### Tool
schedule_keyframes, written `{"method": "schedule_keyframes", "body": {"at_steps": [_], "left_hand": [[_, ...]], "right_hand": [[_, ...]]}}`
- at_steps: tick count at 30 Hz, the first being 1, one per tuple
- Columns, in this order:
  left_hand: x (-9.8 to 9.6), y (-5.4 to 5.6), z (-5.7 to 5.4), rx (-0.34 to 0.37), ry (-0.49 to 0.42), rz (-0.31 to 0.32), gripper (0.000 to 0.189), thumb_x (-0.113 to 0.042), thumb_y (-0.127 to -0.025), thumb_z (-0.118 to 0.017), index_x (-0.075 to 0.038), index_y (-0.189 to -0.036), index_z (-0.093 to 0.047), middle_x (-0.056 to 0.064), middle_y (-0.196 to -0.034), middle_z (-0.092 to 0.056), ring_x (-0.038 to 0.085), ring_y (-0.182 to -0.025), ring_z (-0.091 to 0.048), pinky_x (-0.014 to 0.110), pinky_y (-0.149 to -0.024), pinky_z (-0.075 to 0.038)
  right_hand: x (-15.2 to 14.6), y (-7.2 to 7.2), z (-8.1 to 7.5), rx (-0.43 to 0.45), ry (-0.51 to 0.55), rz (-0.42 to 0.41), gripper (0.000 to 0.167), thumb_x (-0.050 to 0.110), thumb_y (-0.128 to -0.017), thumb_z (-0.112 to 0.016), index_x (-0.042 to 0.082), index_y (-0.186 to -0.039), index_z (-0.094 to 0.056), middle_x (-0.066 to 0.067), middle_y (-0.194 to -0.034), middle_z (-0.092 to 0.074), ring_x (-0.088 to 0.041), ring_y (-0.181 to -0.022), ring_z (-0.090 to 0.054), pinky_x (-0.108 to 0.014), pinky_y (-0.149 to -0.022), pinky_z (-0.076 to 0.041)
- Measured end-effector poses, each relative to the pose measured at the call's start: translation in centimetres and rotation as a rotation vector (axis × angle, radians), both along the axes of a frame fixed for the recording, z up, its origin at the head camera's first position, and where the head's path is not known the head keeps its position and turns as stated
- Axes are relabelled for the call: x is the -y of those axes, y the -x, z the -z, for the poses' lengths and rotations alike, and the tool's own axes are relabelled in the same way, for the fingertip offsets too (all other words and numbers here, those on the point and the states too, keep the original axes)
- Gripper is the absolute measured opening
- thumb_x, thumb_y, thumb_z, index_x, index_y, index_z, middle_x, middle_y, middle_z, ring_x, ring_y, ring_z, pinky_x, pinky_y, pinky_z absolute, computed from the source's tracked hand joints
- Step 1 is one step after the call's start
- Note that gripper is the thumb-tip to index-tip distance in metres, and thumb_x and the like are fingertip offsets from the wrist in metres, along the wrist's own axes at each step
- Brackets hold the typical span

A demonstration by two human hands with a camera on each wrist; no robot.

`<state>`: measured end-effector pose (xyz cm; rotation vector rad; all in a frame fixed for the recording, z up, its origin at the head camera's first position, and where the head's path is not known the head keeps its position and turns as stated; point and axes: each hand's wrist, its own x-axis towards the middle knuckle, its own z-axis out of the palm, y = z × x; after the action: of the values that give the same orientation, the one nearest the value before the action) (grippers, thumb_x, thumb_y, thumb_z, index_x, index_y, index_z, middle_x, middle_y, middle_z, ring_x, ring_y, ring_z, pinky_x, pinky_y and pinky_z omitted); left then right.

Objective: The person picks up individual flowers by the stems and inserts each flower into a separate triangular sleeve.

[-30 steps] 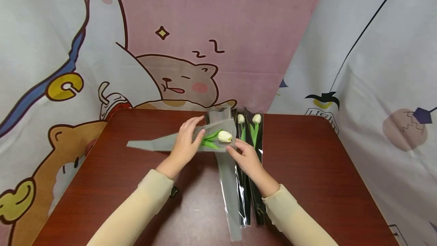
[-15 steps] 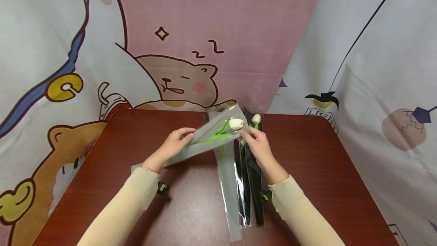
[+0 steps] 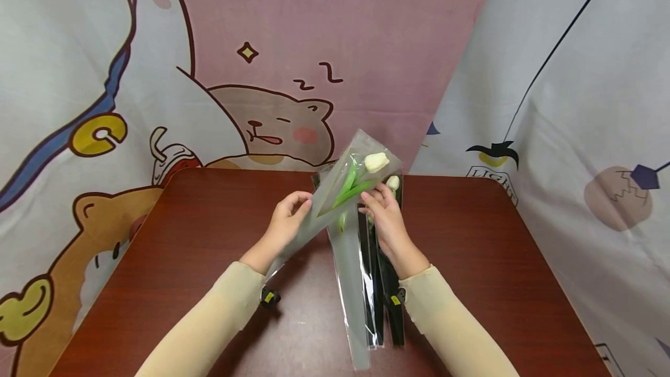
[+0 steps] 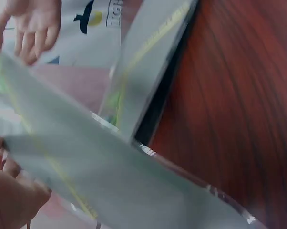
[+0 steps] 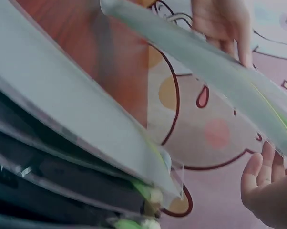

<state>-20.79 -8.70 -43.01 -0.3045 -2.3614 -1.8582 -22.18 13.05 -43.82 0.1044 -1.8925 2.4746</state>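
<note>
A white tulip in a clear-fronted grey sleeve is held slantwise above the table, bloom toward the upper right. My left hand pinches the sleeve's left edge, partway down. On the opposite edge, below the bloom, the fingers of my right hand grip the wrap. Both hands also show at the edges of the sleeve in the left wrist view. Underneath lie another grey-sleeved flower and black-sleeved tulips, side by side, their upper parts partly covered by the held one.
The brown wooden table carries the row of sleeved flowers near its middle, tips toward the front. Behind it hangs a cartoon-printed cloth. Small black devices sit at both wrists.
The held tulip has risen off the row and swung from lying sideways to a slant, bloom up and right. My left hand has shifted from over the sleeve to its left edge.
</note>
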Motion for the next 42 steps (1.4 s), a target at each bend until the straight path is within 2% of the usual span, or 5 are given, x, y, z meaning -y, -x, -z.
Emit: {"method": "schedule_keyframes", "body": {"at_steps": [7, 12, 16, 29, 42], "left_hand": [[-2.1, 0.4, 1.3, 0.019, -0.317, -0.125, 0.021, -0.006, -0.095, -0.054, 0.008, -0.110, -0.059, 0.009, -0.097, -0.062, 0.006, -0.085, -0.053, 0.016, -0.077, -0.044], [-3.0, 0.4, 1.9, 0.069, -0.530, -0.154, 0.017, -0.006, -0.097, -0.051, 0.003, -0.110, -0.055, -0.003, -0.092, -0.058, 0.007, -0.085, -0.053, 0.017, -0.075, -0.046], [-2.7, 0.2, 2.2, 0.113, -0.599, -0.187, 0.014, -0.006, -0.096, -0.051, -0.001, -0.109, -0.054, -0.004, -0.089, -0.055, 0.007, -0.082, -0.053, 0.017, -0.071, -0.047], [-0.2, 0.1, 5.5, 0.364, -0.291, -0.347, 0.021, -0.009, -0.090, -0.062, -0.001, -0.109, -0.062, 0.001, -0.085, -0.062, 0.007, -0.065, -0.056, 0.032, -0.061, -0.056], [0.4, 0.5, 8.3, 0.499, -0.026, -0.335, 0.028, -0.011, -0.087, -0.066, -0.001, -0.113, -0.064, 0.006, -0.081, -0.066, 0.010, -0.062, -0.061, 0.027, -0.055, -0.054]], "right_hand": [[2.0, -0.5, 1.1, 0.070, -0.284, -0.132, 0.039, 0.009, -0.092, -0.060, 0.001, -0.128, -0.049, -0.014, -0.116, -0.061, -0.010, -0.090, -0.062, -0.041, -0.089, -0.047], [3.0, -1.0, 1.1, 0.031, -0.459, -0.126, 0.033, 0.010, -0.090, -0.063, -0.001, -0.120, -0.057, -0.017, -0.106, -0.064, -0.014, -0.085, -0.060, -0.028, -0.073, -0.050], [3.3, -0.8, 0.9, -0.025, -0.473, -0.107, 0.027, 0.006, -0.089, -0.064, -0.004, -0.114, -0.060, -0.017, -0.097, -0.064, -0.017, -0.075, -0.059, -0.030, -0.065, -0.051], [4.1, 0.6, 3.4, 0.037, -0.727, -0.132, 0.014, 0.011, -0.086, -0.068, 0.004, -0.097, -0.068, -0.007, -0.079, -0.068, -0.016, -0.058, -0.062, -0.025, -0.051, -0.049], [4.6, 0.5, 5.3, 0.055, -0.963, -0.175, 0.010, 0.016, -0.084, -0.071, 0.008, -0.088, -0.068, -0.002, -0.068, -0.066, -0.010, -0.049, -0.058, -0.024, -0.049, -0.048]]}}
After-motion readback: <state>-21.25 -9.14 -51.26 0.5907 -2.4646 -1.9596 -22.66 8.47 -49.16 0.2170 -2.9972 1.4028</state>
